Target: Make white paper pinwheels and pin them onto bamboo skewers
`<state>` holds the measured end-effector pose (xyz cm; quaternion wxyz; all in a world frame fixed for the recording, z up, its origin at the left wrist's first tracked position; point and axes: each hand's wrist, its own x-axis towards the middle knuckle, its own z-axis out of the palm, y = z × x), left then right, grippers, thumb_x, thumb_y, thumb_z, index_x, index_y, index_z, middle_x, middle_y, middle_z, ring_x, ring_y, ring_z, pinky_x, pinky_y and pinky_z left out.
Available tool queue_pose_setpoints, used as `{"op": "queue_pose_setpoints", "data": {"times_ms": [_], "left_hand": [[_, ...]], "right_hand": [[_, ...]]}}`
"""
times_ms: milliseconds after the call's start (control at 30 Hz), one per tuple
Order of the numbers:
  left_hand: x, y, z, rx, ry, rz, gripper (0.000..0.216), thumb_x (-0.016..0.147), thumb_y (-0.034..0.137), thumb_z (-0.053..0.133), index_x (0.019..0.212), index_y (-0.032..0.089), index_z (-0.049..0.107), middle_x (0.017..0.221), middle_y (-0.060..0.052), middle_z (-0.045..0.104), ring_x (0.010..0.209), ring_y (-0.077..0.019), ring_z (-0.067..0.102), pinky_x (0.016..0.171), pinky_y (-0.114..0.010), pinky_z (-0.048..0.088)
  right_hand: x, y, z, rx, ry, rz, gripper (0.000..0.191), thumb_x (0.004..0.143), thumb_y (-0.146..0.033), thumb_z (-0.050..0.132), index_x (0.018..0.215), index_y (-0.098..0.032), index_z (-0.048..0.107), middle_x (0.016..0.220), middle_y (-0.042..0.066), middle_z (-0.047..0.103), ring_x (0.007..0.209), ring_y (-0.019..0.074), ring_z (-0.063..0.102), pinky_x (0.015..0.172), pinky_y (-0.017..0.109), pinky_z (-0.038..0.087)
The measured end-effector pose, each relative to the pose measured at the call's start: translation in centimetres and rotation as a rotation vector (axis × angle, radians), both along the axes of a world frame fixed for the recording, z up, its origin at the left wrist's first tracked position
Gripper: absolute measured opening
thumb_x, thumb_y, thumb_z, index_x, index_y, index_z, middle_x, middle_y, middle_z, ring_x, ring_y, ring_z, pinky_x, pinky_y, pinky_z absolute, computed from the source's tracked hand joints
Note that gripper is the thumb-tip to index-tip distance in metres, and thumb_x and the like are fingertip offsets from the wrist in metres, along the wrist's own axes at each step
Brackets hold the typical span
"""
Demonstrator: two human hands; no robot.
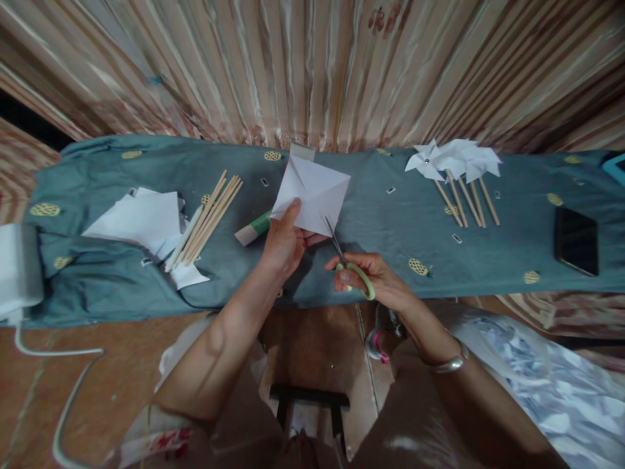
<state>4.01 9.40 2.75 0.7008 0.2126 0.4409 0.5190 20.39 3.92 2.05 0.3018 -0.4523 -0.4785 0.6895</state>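
Long table (525, 228) draped in teal cloth (224, 153) printed with yellow pineapples. Left of the white paper pinwheels (452, 161): a green-and-pale tube (254, 228), wooden sticks (211, 220), white paper pieces (141, 221). Right of the pinwheels: a black phone (576, 241).

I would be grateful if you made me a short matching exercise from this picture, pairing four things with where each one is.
Things:
1. Scissors
2. Creased paper
3. Phone
4. Loose sticks

Places:
a. right of the pinwheels
b. in the right hand
c. left of the green tube
d. in the left hand

Pairs: 1-b, 2-d, 3-a, 4-c
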Motion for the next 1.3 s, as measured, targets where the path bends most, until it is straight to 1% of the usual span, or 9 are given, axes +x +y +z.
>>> {"op": "queue_pose_setpoints", "data": {"times_ms": [233,400,533,733,833,933,1067,1167,1300], "left_hand": [[0.1,-0.1,-0.3,0.012,-0.016,-0.008,0.027,0.093,0.037,0.050,0.106,0.019,0.063,0.089,-0.007,0.075,0.092,-0.0241,0.072,0.081,-0.038,0.058],[0.1,-0.2,-0.3,-0.003,0.005,-0.003,0.028,0.089,0.042,0.056,0.106,0.021,0.065,0.092,-0.007,0.075,0.095,-0.0261,0.071,0.077,-0.037,0.058],[0.1,-0.2,-0.2,0.006,0.000,-0.009,0.026,0.093,0.038,0.050,0.106,0.020,0.064,0.091,-0.007,0.075,0.092,-0.0244,0.072,0.076,-0.036,0.059],[0.3,-0.2,0.0,-0.005,-0.003,0.007,0.027,0.094,0.034,0.046,0.107,0.019,0.064,0.085,-0.006,0.075,0.094,-0.0245,0.072,0.080,-0.037,0.058],[0.3,-0.2,0.1,-0.001,-0.014,0.006,0.027,0.095,0.032,0.043,0.107,0.018,0.063,0.087,-0.007,0.075,0.094,-0.0246,0.072,0.081,-0.038,0.058],[0.2,-0.3,-0.1,0.000,-0.017,0.006,0.026,0.095,0.033,0.044,0.106,0.020,0.064,0.090,-0.006,0.075,0.095,-0.0243,0.071,0.082,-0.038,0.058],[0.1,-0.2,-0.2,0.008,-0.021,0.012,0.024,0.095,0.032,0.046,0.105,0.022,0.065,0.091,-0.005,0.075,0.097,-0.0241,0.071,0.086,-0.040,0.057],[0.1,-0.2,-0.1,0.004,-0.031,0.022,0.026,0.095,0.031,0.045,0.108,0.020,0.064,0.091,-0.006,0.075,0.096,-0.0247,0.071,0.087,-0.041,0.056],[0.1,-0.3,0.2,-0.004,-0.023,0.024,0.030,0.096,0.029,0.040,0.116,0.021,0.061,0.089,-0.004,0.075,0.098,-0.0232,0.071,0.088,-0.039,0.056]], "right_hand": [[-0.1,0.1,0.2,0.010,-0.018,-0.025,0.039,0.062,-0.052,0.082,0.077,-0.018,0.071,0.058,-0.003,0.063,0.051,0.0091,0.055,0.050,0.021,0.046],[-0.3,0.2,0.5,0.003,-0.004,-0.023,0.041,0.060,-0.056,0.082,0.071,-0.019,0.069,0.058,-0.003,0.063,0.050,0.0085,0.055,0.049,0.020,0.045],[-0.4,0.2,0.6,-0.004,0.008,-0.024,0.042,0.058,-0.056,0.082,0.070,-0.018,0.068,0.057,-0.003,0.063,0.049,0.0083,0.054,0.047,0.020,0.044],[-0.4,0.2,0.4,-0.004,-0.004,-0.018,0.040,0.059,-0.054,0.083,0.071,-0.018,0.069,0.058,-0.003,0.062,0.050,0.0085,0.055,0.048,0.020,0.043],[-0.4,0.2,0.3,0.003,-0.007,-0.024,0.040,0.060,-0.054,0.083,0.070,-0.018,0.069,0.058,-0.003,0.061,0.050,0.0081,0.054,0.047,0.019,0.042],[-0.4,0.2,0.1,-0.001,-0.004,-0.029,0.039,0.060,-0.053,0.083,0.071,-0.018,0.069,0.057,-0.004,0.061,0.049,0.0074,0.052,0.046,0.019,0.041],[-0.4,0.2,-0.1,-0.051,0.008,-0.044,0.039,0.057,-0.051,0.085,0.072,-0.018,0.069,0.056,-0.005,0.060,0.048,0.0066,0.052,0.045,0.018,0.042],[-0.5,0.2,-0.2,-0.070,0.019,-0.062,0.039,0.057,-0.050,0.085,0.073,-0.018,0.069,0.056,-0.005,0.060,0.047,0.0065,0.053,0.044,0.018,0.042],[-0.5,0.2,-0.6,-0.083,0.008,-0.058,0.042,0.056,-0.050,0.086,0.074,-0.017,0.069,0.055,-0.005,0.060,0.047,0.0054,0.052,0.045,0.017,0.042]]}}
